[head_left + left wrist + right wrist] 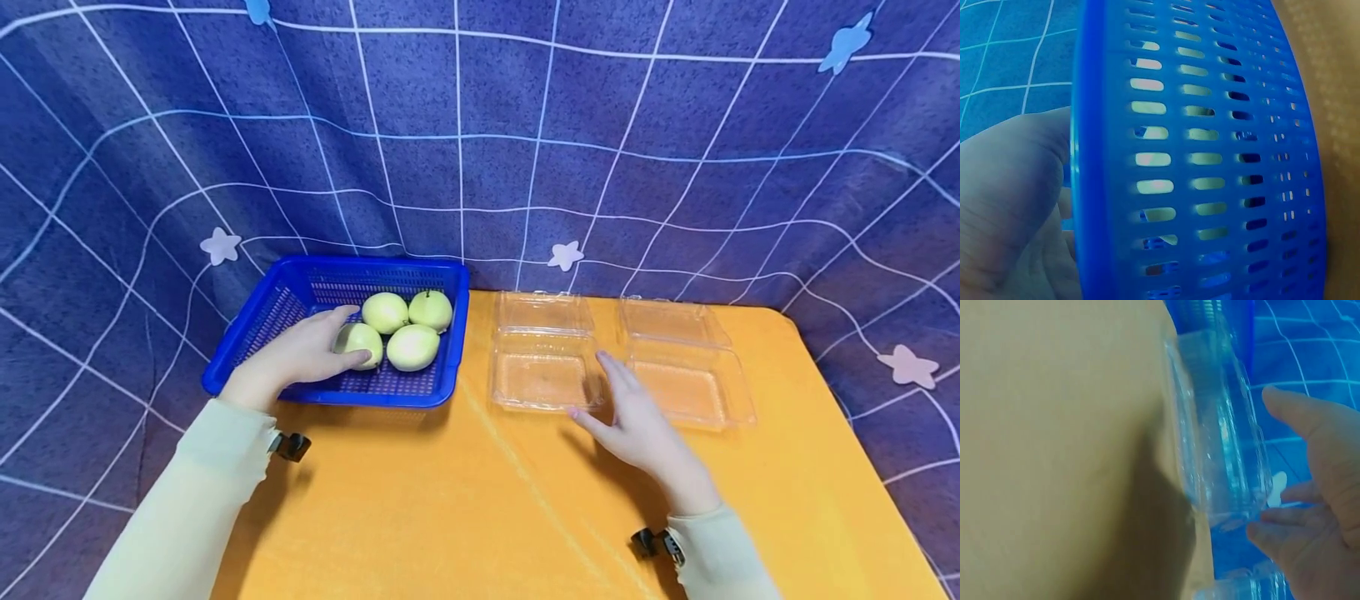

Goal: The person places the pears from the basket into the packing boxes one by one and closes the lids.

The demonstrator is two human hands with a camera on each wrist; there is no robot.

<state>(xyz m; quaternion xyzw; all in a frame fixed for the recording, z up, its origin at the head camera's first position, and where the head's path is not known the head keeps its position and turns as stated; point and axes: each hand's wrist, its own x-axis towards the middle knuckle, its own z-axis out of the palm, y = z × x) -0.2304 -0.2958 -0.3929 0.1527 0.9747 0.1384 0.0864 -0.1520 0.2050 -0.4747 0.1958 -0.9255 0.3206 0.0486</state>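
In the head view my left hand (318, 343) reaches into a blue plastic basket (459, 350), its thumb and fingers around the leftmost of several pale green pears (358, 343). Part of that pear is hidden behind the hand. Through the basket's slotted side (1210, 144), the left wrist view shows pale patches of fruit; the left hand shows beyond the rim. My right hand (637, 421) is over the table with thumb and fingers spread, holding nothing. Its fingertips overlap the right side of a clear plastic clamshell box (540, 379), which stands with its lid up.
A second clear clamshell box (678, 392), lid raised, stands to the right, partly behind the right hand. An orange cloth (450, 508) covers the table. Behind it hangs a blue curtain (495, 167) with a white grid and stars.
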